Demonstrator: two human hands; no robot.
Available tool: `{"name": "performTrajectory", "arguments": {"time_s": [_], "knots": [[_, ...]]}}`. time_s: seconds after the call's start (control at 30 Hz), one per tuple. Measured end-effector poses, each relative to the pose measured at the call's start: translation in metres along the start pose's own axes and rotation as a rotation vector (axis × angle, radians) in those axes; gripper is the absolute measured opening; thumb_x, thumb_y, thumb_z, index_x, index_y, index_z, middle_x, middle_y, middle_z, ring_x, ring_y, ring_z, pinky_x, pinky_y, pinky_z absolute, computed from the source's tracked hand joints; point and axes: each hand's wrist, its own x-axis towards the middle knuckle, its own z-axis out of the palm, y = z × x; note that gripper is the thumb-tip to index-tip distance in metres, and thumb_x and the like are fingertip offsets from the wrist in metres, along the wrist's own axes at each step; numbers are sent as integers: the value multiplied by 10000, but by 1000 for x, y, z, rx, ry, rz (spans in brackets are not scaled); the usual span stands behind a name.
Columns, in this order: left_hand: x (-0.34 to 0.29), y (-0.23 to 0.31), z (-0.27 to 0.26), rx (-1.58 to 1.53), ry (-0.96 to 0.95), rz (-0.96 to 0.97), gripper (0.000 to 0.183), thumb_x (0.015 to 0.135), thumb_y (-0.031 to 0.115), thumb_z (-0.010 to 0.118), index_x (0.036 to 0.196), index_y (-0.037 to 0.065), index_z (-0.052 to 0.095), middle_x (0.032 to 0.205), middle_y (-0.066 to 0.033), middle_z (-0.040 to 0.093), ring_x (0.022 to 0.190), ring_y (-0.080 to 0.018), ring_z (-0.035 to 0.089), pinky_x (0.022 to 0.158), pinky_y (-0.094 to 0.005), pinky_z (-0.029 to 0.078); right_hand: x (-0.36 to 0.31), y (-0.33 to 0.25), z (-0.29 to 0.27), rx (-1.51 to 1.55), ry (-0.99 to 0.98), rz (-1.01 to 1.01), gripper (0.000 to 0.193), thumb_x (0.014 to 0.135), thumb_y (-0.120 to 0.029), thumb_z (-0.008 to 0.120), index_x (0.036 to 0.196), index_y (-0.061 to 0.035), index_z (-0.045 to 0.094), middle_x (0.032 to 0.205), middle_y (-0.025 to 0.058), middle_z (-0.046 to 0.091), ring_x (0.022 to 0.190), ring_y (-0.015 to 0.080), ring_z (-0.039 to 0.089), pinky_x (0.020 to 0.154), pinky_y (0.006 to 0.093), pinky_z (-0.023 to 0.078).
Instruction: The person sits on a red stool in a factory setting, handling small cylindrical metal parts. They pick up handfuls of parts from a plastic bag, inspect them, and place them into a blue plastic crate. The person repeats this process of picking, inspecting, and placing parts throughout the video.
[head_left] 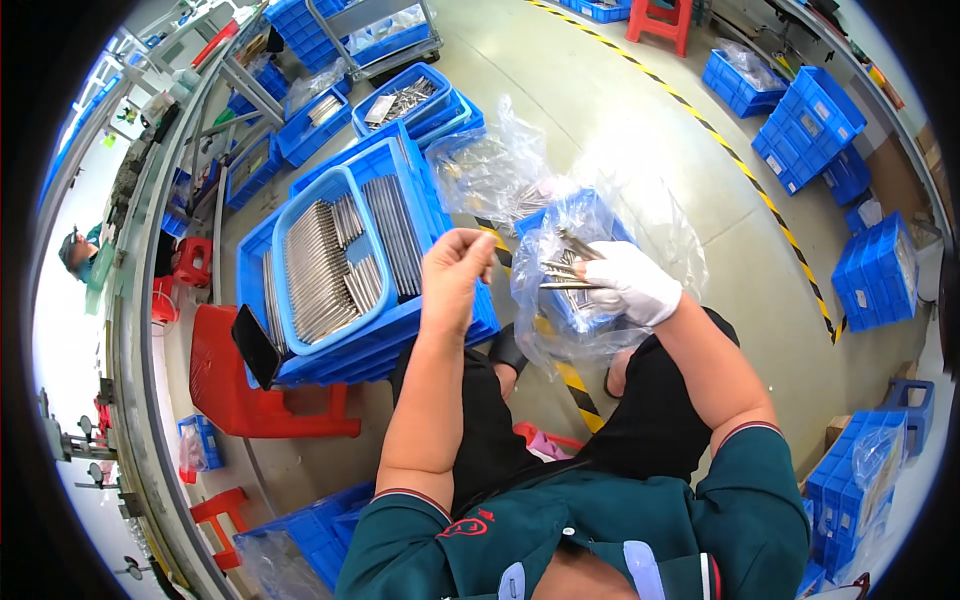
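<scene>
We log our bare left hand (460, 265) with fingers curled together, a light-blue basket (372, 232) packed with slim silvery rods (312, 265) at its nine o'clock. At its three o'clock, our white-gloved right hand (640, 286) is clamped on a few metal rods (562, 286) (ends fanning toward nine and ten), over a blue tub (590, 208) draped in clear plastic (540, 338).

Few thin metal rods (563, 285), shiny grey, bunched, slightly fanned, tips to L, in gloved R hand (635, 283) over bag-lined blue bin (580, 207); more rods (315, 265) packed in neat rows along L edge of lt-blue basket (366, 215)
</scene>
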Motion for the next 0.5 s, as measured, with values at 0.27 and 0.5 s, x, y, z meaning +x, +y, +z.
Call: {"name": "performTrajectory", "arguments": {"time_s": [0.27, 0.5], "knots": [[-6, -4, 21, -123, -142, -142, 191, 882, 178, 645, 879, -11, 616, 692, -19, 566, 590, -71, 477, 572, -220, 388, 5, 11, 9, -71, -63, 46, 263, 946, -307, 540, 820, -76, 530, 576, -64, 380, 450, 27, 280, 408, 211, 208], [-7, -13, 17, -148, -191, -213, 183, 864, 200, 671, 817, 32, 618, 652, 6, 547, 579, -65, 448, 550, -216, 339, 7, 6, 13, -324, 8, 67, 340, 926, -332, 539, 762, -37, 580, 570, -34, 443, 473, 48, 346, 425, 235, 266]]}}
